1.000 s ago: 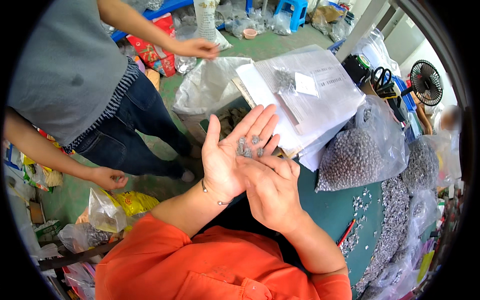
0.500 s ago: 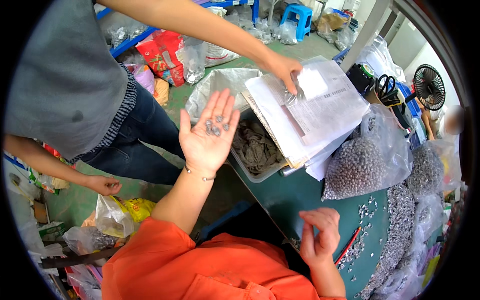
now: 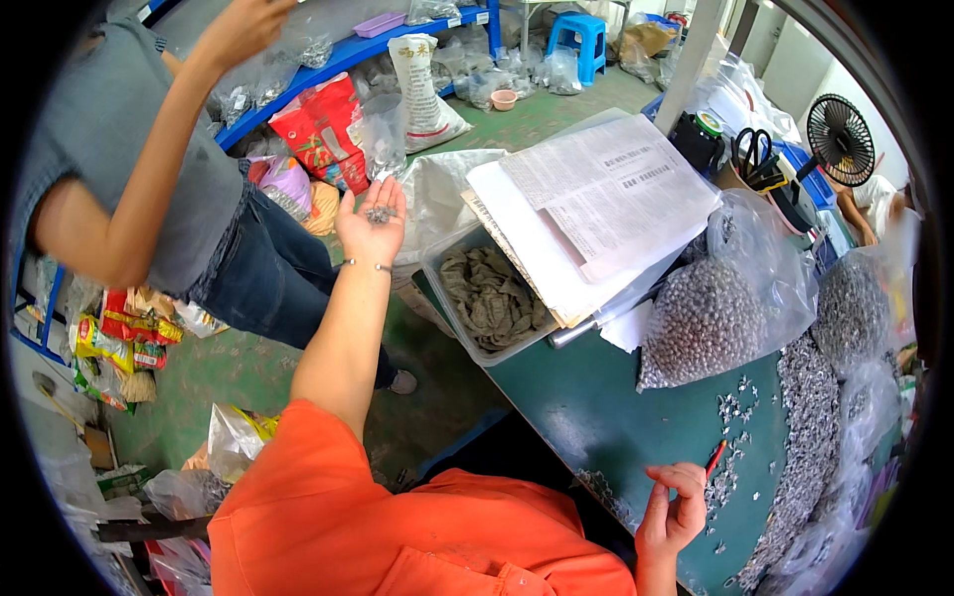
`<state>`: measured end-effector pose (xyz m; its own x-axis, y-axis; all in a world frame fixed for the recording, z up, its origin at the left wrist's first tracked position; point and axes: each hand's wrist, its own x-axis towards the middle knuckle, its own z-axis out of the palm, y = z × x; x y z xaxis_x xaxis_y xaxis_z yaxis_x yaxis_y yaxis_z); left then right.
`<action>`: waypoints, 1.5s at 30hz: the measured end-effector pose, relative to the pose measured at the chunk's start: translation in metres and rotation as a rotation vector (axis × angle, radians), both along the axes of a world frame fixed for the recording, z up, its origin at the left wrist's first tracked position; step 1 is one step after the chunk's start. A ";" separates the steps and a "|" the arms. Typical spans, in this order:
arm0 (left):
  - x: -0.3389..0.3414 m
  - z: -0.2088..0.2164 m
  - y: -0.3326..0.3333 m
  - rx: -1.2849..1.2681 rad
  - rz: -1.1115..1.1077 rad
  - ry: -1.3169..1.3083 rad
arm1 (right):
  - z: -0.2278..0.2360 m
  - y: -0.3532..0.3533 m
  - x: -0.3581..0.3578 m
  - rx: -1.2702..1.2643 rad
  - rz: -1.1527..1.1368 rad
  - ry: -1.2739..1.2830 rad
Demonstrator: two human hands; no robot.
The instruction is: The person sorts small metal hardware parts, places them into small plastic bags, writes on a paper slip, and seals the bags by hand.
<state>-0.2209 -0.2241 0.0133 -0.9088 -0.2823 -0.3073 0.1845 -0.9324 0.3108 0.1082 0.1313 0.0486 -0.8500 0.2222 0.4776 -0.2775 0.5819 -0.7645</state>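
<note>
My left hand [image 3: 371, 224] is stretched forward, palm up and slightly cupped. It holds several small silvery metal pieces [image 3: 380, 215] on the palm near the fingers. Over the green tabletop [image 3: 556, 407], my right hand [image 3: 676, 505] is raised with its fingers loosely curled and nothing visible in them. Just beyond it lies a red pen [image 3: 715, 457], among scattered small metal pieces [image 3: 733, 409]. At the left a person in a grey top [image 3: 149, 189] stands close by, one forearm lifted.
A plastic tub [image 3: 477, 350] holds dark cloth, beside stacked papers [image 3: 606, 199]. A clear bag of metal beads [image 3: 706, 323] rests on the table, with a long heap of metal pieces [image 3: 807, 437] at right. Beyond are a small black fan [image 3: 841, 139] and a blue stool [image 3: 579, 45].
The other person's arm has withdrawn from the papers and is now raised at upper left. My left hand has moved slightly up and left, still bearing the pieces. My right hand is lower and farther right.
</note>
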 end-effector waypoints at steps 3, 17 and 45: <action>-0.036 -0.015 -0.011 -0.123 -0.022 -0.141 | -0.006 0.003 0.007 -0.036 -0.044 -0.041; 0.076 -0.026 0.032 -0.894 0.012 0.006 | -0.020 0.014 0.027 0.011 -0.059 -0.192; 0.207 0.021 0.139 -1.350 -0.706 0.715 | -0.018 0.046 0.019 -0.660 -0.062 -0.399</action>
